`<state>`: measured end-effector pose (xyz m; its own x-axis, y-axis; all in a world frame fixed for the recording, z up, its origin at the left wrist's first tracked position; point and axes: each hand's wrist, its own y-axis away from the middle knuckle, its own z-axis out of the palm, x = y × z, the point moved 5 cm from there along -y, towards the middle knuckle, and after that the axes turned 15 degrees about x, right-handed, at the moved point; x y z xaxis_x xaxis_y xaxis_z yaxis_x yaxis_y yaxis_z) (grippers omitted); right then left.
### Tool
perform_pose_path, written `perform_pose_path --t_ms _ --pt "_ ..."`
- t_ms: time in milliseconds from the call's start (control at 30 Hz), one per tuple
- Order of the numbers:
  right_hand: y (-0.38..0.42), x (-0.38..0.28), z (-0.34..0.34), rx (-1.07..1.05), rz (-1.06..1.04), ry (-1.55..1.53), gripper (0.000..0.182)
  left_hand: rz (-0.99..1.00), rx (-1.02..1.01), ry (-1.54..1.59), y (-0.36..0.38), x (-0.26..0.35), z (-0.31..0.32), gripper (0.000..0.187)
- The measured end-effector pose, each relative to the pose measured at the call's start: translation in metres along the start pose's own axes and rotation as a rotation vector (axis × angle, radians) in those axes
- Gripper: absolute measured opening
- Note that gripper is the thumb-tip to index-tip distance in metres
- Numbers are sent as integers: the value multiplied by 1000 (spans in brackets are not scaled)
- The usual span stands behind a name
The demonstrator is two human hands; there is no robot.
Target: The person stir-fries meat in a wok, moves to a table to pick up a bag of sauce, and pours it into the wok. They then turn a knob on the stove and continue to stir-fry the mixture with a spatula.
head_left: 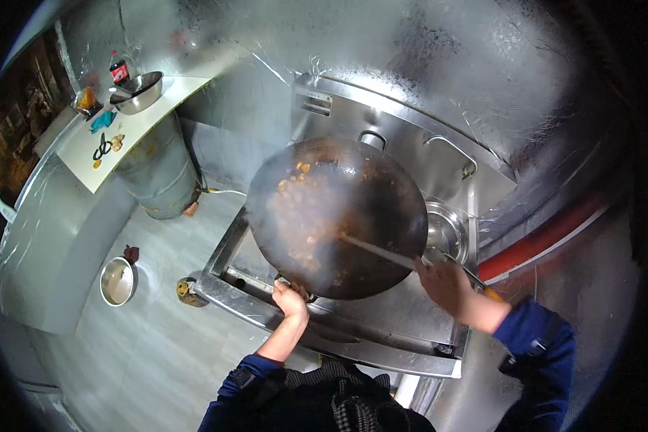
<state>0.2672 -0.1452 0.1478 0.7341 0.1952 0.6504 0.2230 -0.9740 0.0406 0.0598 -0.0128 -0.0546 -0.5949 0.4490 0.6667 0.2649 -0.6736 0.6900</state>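
Note:
A large dark wok (381, 209) sits on the steel stove, tilted a little towards me. Small browned pieces of food (302, 194) lie in its left half, blurred by rising steam. My left hand (290, 299) is closed around the wok's near handle, at the front rim. In my right hand (450, 291), slightly smeared by motion, is the shaft of a long-handled cooking utensil (378, 250). Its far end reaches into the food, and steam hides whether it is a spatula or a ladle.
Right of the wok is a round steel basin (446, 230), with a tap (457, 147) behind it. A white counter (140, 126) at the left holds a steel bowl (138, 93) and a cola bottle (119, 68). A metal bowl (117, 281) stands on the floor.

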Motion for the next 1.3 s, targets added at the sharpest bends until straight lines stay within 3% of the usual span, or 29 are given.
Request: perform_pose_path --t_ms 33,100,167,200,300,467,533,633,733,800,867,967,1033,1200,1300 --pt "-21 7 1 105 29 -43 39 -9 -55 36 1 0 2 27" --pt "-49 31 23 -217 146 -119 33 9 -68 27 -4 -4 -2 27" --pt "-58 74 9 -226 361 -604 29 0 -43 18 -2 0 -1 28" --pt "-54 92 0 -234 465 -655 29 4 -38 24 -2 1 1 28" --pt "-53 136 -31 -298 514 -694 31 54 -41 8 -3 -1 0 28" --pt "-134 159 -73 70 202 -158 27 28 -15 43 1 4 0 29" --pt "-169 163 -75 96 164 -35 13 -4 0 75 -1 1 0 30" --pt "-262 174 -42 64 -6 192 13 126 25 -14 -16 -10 -4 28" --pt "-320 176 -38 113 -99 267 14 29 -1 79 -5 -4 -2 27" --pt "-349 174 -40 133 -251 373 21 8 -19 104 -1 -3 -4 26" --pt "-385 177 -30 28 -277 411 36 -8 0 103 2 2 -2 26" --pt "-418 181 -20 2 -324 421 26 -2 16 78 0 2 0 27" --pt "-437 183 1 114 -339 477 15 0 -11 89 5 7 2 27" --pt "-373 138 9 41 -607 367 11 29 13 76 0 3 0 27" --pt "-290 123 4 19 -610 297 10 62 45 44 -8 -5 -3 27"
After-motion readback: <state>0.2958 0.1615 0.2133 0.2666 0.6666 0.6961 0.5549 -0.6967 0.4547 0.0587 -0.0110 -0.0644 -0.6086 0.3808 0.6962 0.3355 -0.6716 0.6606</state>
